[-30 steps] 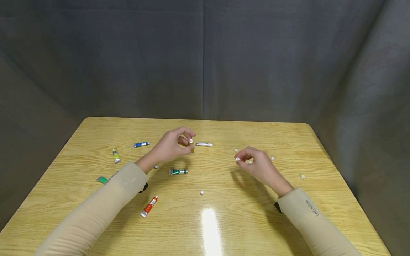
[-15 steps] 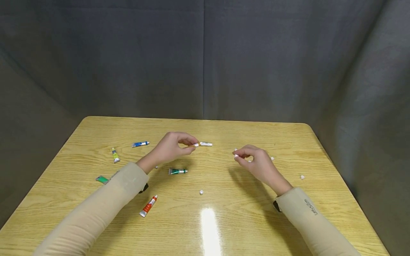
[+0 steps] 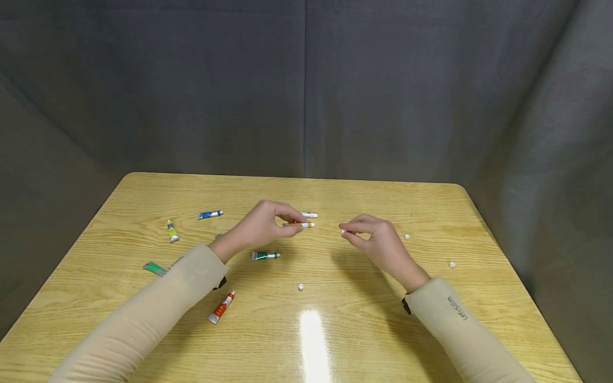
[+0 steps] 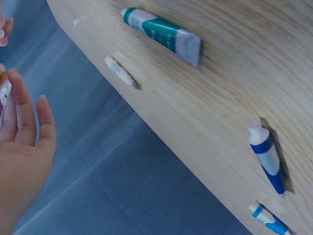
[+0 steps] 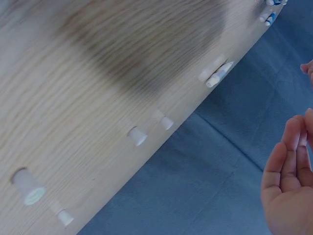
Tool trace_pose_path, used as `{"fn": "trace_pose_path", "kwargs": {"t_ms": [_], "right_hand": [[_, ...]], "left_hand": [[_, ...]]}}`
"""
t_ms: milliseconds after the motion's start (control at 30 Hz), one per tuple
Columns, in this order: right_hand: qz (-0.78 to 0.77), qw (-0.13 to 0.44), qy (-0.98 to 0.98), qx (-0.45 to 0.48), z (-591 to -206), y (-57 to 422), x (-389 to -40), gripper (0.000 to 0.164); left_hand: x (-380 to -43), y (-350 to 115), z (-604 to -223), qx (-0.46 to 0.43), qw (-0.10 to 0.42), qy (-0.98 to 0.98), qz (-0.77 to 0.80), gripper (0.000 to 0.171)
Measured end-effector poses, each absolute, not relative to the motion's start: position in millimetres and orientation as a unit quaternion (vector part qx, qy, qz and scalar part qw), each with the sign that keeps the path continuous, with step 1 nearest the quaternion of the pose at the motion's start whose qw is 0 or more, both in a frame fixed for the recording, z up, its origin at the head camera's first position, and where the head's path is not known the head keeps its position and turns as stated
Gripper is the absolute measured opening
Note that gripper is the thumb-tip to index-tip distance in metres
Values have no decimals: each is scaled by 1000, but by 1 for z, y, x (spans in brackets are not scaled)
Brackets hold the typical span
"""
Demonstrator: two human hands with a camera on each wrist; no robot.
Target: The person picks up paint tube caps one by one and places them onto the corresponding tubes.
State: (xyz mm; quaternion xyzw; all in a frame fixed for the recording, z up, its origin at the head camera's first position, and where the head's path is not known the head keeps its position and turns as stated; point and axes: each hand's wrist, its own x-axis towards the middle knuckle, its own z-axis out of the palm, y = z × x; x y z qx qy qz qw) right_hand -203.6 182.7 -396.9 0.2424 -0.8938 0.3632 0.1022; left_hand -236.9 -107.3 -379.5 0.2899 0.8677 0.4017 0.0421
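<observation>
In the head view my left hand point(image 3: 265, 223) pinches an ochre paint tube point(image 3: 306, 225) between thumb and fingers, its white nozzle pointing right. My right hand point(image 3: 383, 242) pinches a small white cap point(image 3: 344, 232) at its fingertips, a short gap from the nozzle. Both hands are above the table. Just behind the ochre tube lies a white paint tube point(image 3: 310, 215), partly covered by the left fingers. A dark green paint tube point(image 3: 265, 255) lies in front of the left hand. At the left wrist view's edge, part of the ochre tube point(image 4: 6, 93) shows in the fingers.
Red point(image 3: 222, 307), blue point(image 3: 209, 215), yellow point(image 3: 173, 231) and light green paint tubes point(image 3: 154, 268) lie on the left; the sleeve partly covers the last. Loose white caps lie near the front point(image 3: 300, 287) and on the right point(image 3: 452, 264). A grey curtain point(image 3: 306, 90) hangs behind the table.
The ochre tube has tipped from upright to level, nozzle now rightward, and my left hand has shifted right. My right hand has moved left with the cap, narrowing the gap.
</observation>
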Motion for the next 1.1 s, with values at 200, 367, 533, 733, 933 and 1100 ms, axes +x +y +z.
{"fn": "trace_pose_path", "kwargs": {"t_ms": [200, 367, 533, 733, 933, 1100], "right_hand": [[372, 119, -886, 248, -392, 174, -200, 12], [378, 131, -880, 256, -390, 168, -197, 10], [379, 146, -872, 275, -391, 164, -195, 9], [384, 154, -860, 299, -391, 159, -194, 11], [380, 153, -856, 316, -391, 155, -191, 12], [375, 158, -853, 326, -392, 153, -191, 11]], "left_hand": [[-233, -101, -376, 299, 52, 864, 402, 15], [-230, -98, -375, 315, 53, 861, 395, 16], [-227, -96, -374, 320, 58, 862, 389, 17], [-225, -93, -374, 326, 58, 859, 390, 17], [-224, -91, -374, 343, 52, 853, 391, 16], [-223, -90, -373, 360, 48, 846, 390, 14]]}}
